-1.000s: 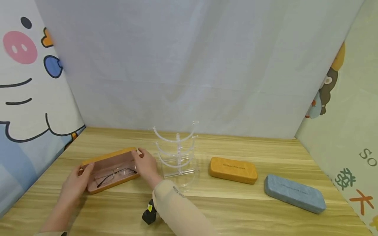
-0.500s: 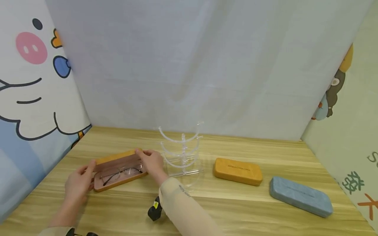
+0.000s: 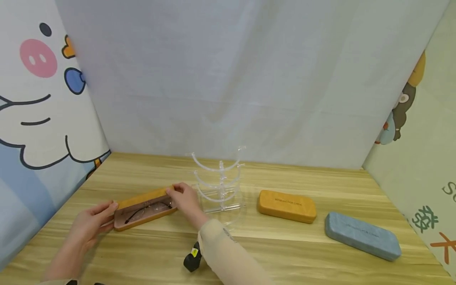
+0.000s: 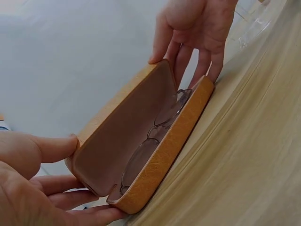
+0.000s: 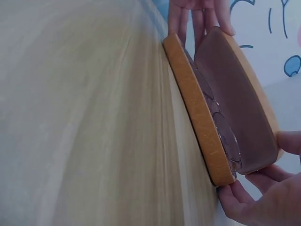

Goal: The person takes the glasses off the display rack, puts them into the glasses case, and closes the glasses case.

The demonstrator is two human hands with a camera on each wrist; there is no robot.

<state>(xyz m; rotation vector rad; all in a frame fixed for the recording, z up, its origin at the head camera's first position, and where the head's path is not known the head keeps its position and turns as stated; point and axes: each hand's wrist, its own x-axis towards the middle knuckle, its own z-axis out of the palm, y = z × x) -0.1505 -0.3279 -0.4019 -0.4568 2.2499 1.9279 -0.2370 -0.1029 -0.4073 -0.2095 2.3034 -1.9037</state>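
An orange glasses case point(image 3: 142, 198) lies partly open on the table at the left, its lid tilted up and its mauve lining showing. Thin-framed eyeglasses point(image 4: 151, 135) rest inside the lower half. My left hand point(image 3: 87, 225) grips the case's left end, thumb on the lid's edge and fingers about the end. At the opposite end, my right hand point(image 3: 185, 202) holds the case in the same way, its thumb on the lid. In the right wrist view, both hands are seen at the two ends of the case.
A clear plastic glasses stand point(image 3: 221, 186) with tiered arms is just right of my right hand. Farther right lie a shut orange case point(image 3: 287, 206) and a blue case point(image 3: 362, 236). A black object with a yellow label point(image 3: 192, 258) is by my right sleeve.
The lid has come down, so the case stands less open than before. Both hands have stayed at its ends. The head view has shifted slightly.
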